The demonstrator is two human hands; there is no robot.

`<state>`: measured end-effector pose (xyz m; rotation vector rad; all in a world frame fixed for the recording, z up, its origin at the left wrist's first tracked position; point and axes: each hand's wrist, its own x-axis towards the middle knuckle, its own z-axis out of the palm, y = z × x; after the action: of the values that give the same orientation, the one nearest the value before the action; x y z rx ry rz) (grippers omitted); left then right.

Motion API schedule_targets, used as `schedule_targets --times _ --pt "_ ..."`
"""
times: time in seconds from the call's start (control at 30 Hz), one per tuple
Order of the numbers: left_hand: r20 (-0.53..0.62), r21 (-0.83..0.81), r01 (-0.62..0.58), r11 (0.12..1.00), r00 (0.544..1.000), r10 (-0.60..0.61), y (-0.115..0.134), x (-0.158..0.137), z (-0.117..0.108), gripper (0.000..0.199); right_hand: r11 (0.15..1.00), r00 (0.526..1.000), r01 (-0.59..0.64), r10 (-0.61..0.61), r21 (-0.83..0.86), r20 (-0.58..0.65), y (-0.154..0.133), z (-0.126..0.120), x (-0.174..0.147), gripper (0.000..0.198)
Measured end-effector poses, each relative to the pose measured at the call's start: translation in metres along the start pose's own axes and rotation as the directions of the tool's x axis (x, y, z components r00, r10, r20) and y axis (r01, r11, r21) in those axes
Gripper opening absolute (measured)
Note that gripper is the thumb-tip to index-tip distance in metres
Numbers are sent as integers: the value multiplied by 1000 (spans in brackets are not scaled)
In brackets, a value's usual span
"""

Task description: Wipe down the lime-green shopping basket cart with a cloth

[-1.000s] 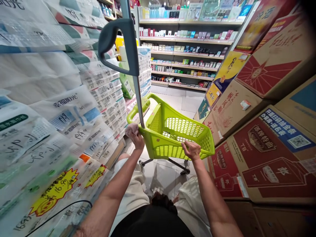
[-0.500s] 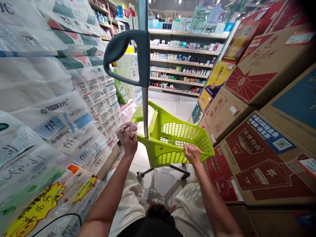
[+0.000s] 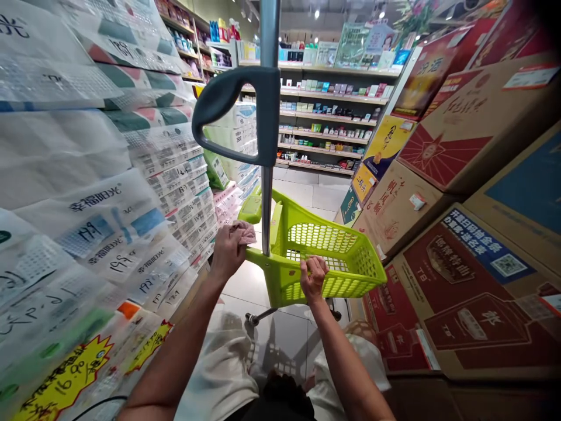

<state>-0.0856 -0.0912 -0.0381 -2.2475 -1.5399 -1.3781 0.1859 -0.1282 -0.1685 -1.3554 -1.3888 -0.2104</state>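
Note:
A lime-green shopping basket trolley (image 3: 284,280) with perforated sides stands on the floor before me. From its near left part rises a metal pole (image 3: 267,204) with a dark grey loop handle (image 3: 269,117). My left hand (image 3: 227,248) is closed on a crumpled pinkish cloth (image 3: 245,232), which touches the green rim left of the pole. My right hand (image 3: 313,276) curls its fingers over the near side rim of the basket. No goods show inside the basket.
Stacked tissue packs (image 3: 175,193) with price tags crowd the left. Cardboard cartons (image 3: 464,280) are piled on the right. Product shelves (image 3: 328,117) cross the far end of the tiled aisle (image 3: 302,181).
My right hand has slid left along the basket's rim, closer to the pole. My left hand has turned and lowered the cloth onto the green rim. The trolley appears slightly right and lower.

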Motion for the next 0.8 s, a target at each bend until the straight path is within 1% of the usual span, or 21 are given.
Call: schedule_targets --times 0.03,0.1,0.13,0.17,0.2,0.23,0.27,0.3,0.33,0.37,0.4,0.43,0.47,0.53,0.57,0.6,0.63,0.67,0.7,0.77,0.8 --pt "140 -50 1 999 990 6 -2 15 -9 25 1000 1000 11 -10 16 -8 3 -2 0 36" --pt "364 -159 96 983 931 -32 -3 37 -21 28 999 1000 21 -21 42 1 10 -7 3 35" --pt "438 -202 151 968 898 -48 -1 41 -23 30 999 1000 20 -21 50 10 13 -10 6 36" --pt "472 -230 178 957 880 -51 3 40 -23 31 999 1000 17 -18 50 18 17 -12 9 37" --pt "453 -237 172 956 890 -48 10 31 -20 31 999 1000 13 -14 40 23 20 -15 12 39" --pt "379 -223 139 965 924 -46 18 18 -14 29 1000 1000 7 -7 18 25 21 -16 14 40" --pt "251 -190 91 977 967 -42 27 0 -7 26 1000 1000 3 -3 -10 27 21 -18 16 39" --pt "85 -130 37 991 996 -26 36 -20 1 25 999 999 4 -3 -33 33 18 -18 16 38" --pt "-81 -82 29 996 996 -36 44 -39 10 26 999 999 9 -7 -40 47 14 -18 17 37" --pt "-200 -56 -13 998 980 1 51 -54 17 27 1000 998 14 -12 -25 65 9 -16 16 36" --pt "-235 -33 -59 998 971 50 56 -62 22 28 1000 996 16 -18 22 90 3 -15 16 36" --pt "-220 -23 -90 996 972 82 59 -63 25 29 996 995 3 -12 88 102 -3 -13 16 38" --pt "-149 -29 -105 994 984 100 59 -56 24 28 988 996 -31 18 149 88 -9 -12 16 39" --pt "103 -83 -54 995 993 63 54 -22 16 26 969 994 -93 77 231 78 -17 -10 19 40" --pt "244 -132 2 991 969 30 50 -1 10 25 960 992 -115 97 254 81 -18 -11 20 40" --pt "367 -170 63 983 930 4 46 18 6 25 955 990 -126 105 269 92 -18 -11 22 40" --pt "440 -203 110 973 898 -10 43 32 4 26 951 989 -133 108 281 103 -17 -12 23 40" --pt "454 -237 139 961 891 -17 41 39 4 26 947 988 -138 111 291 108 -15 -13 24 40" --pt "404 -282 156 947 914 -30 42 37 8 27 943 987 -143 115 301 110 -13 -13 25 39" --pt "173 -445 194 874 976 -129 53 9 25 31 936 987 -151 125 317 101 -8 -14 26 38" --pt "30 -556 204 806 974 -226 61 -14 38 35 934 987 -154 130 323 94 -7 -15 26 38"
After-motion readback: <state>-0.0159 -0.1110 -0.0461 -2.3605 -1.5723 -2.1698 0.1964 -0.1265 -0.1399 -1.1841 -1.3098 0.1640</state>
